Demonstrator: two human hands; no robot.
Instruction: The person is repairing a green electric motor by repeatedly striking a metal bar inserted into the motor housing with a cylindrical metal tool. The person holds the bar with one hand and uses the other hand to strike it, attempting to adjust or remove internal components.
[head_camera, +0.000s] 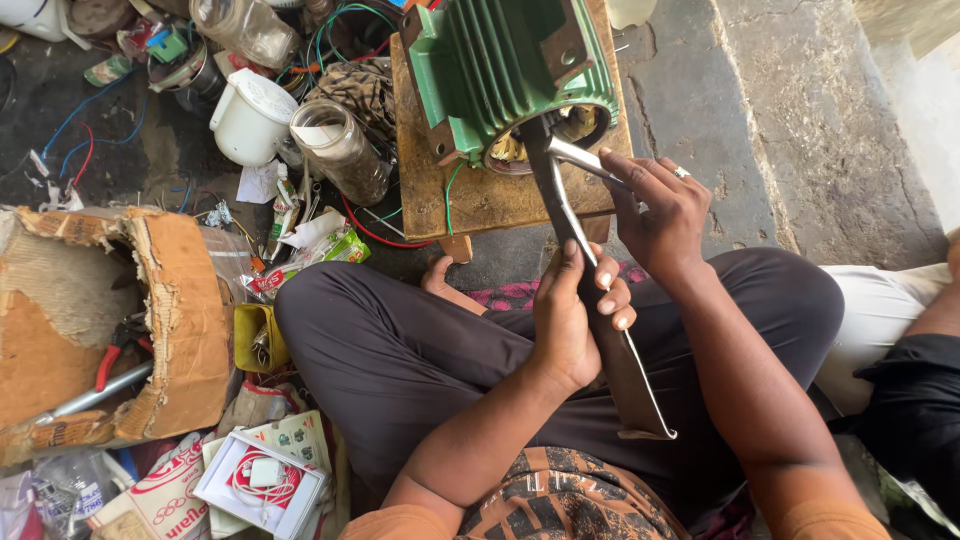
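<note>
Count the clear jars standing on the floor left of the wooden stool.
2. One jar stands beside the white jug; another jar lies tilted at the top edge. Clutter may hide more.

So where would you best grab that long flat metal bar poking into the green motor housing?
Around the middle of the metal bar, from the near side. Its far tip is wedged inside the green motor housing and its wide lower end lies over the lap. The left hand already wraps it there; the right hand holds a shiny rod higher up.
</note>
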